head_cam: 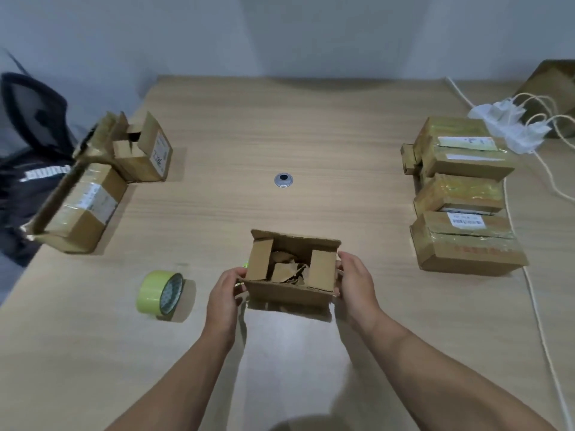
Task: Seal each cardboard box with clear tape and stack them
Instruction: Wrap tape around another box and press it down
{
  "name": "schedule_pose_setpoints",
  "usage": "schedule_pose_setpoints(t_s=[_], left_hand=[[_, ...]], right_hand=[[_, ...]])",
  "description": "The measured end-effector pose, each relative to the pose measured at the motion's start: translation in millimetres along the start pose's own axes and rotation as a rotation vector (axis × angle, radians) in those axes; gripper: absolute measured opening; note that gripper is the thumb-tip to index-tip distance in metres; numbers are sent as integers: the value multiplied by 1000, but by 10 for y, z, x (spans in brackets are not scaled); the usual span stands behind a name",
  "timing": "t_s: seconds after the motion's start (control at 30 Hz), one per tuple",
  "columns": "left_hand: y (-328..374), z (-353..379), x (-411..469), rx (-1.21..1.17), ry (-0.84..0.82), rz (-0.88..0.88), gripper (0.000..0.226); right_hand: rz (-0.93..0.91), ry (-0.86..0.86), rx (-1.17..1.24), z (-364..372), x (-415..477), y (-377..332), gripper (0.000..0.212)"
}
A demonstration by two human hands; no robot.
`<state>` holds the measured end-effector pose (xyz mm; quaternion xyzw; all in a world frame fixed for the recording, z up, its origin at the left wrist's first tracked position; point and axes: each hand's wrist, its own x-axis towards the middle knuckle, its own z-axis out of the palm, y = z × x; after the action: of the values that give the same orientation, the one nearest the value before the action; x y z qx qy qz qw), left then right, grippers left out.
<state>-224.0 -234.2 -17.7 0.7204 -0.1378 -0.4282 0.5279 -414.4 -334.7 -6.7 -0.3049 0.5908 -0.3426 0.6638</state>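
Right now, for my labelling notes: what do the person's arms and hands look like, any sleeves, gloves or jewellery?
Both forearms are bare to the frame's edge, with no sleeves showing. The left hand and right hand wear no gloves; no watch, ring or bracelet is visible.

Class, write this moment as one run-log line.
open box: flaps up, unsealed | left hand: grips left side | right hand: grips right side | tape roll: untouched

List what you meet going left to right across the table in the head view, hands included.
long box → tape roll → left hand → open box → right hand → sealed boxes. Left out for overlap: smaller unsealed box, grommet, white plugs.
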Motion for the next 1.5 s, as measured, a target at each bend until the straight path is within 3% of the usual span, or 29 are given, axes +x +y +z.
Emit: schedule_pose_setpoints(t_s=[0.37,0.57,0.63,0.77,0.87,1.0,1.1,1.5], left_hand=[[-45,-88,-251,0,32,22,27],[30,-173,-177,54,-202,68,49],[31,-141,-159,108,-218,78,39],[18,-69,-88,215,-162,141,17],[11,-36,-34,230,-118,137,26],[22,62,-41,217,-18,164,19],[24,119,-42,171,33,140,33],[22,144,-38,159,-38,109,36]], right_hand=[[47,-79,-7,-17,-9,-69,25],[0,-171,-43,-77,-24,-139,28],[3,-195,-20,-40,-64,-172,26],[-11,-141,-4,-6,-44,-156,22],[-48,-112,-84,-5,-23,-106,20],[-165,-45,-148,9,-11,-28,7],[-195,-25,-169,23,-23,-24,11],[-211,40,-188,37,-65,-18,20]])
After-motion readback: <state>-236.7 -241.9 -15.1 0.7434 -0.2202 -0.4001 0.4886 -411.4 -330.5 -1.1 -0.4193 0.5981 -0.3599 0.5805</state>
